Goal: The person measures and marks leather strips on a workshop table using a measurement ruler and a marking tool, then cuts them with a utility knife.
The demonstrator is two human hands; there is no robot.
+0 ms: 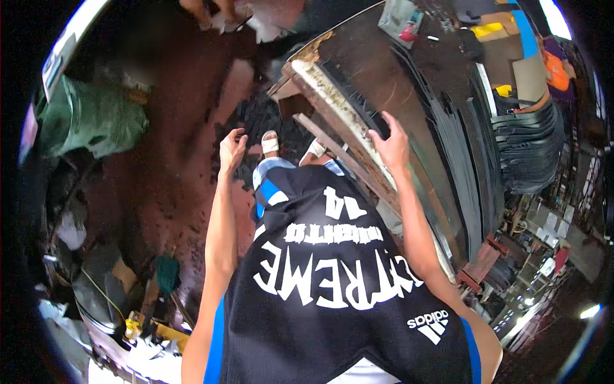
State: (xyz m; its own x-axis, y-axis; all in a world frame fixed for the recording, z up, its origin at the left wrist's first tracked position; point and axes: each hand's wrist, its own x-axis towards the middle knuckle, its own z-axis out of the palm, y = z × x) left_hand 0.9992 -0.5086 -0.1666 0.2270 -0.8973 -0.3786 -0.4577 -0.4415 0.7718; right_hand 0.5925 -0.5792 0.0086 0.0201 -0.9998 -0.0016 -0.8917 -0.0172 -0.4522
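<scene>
My left hand (233, 151) hangs over the reddish floor at my side, its fingers loosely bent and apart, with nothing in it. My right hand (391, 146) is at the near edge of a worktable (358, 112), thumb and forefinger spread and nothing between them. Its fingertips overlap the table's worn, pale edge board in this view. Beyond that hand, long dark strips (457, 150) lie in a bundle along the tabletop. A narrow wooden bar (329, 142) runs below the edge, close to my sandalled feet (270, 142).
Stacked black curved sheets (527, 150) stand at the right, with a reddish metal block (481, 264) nearer me. A grey bag (400, 22) sits on the table's far end. A large green sack (96, 118) is at the left. Another person's limbs (210, 11) show at the top; dark scraps litter the floor.
</scene>
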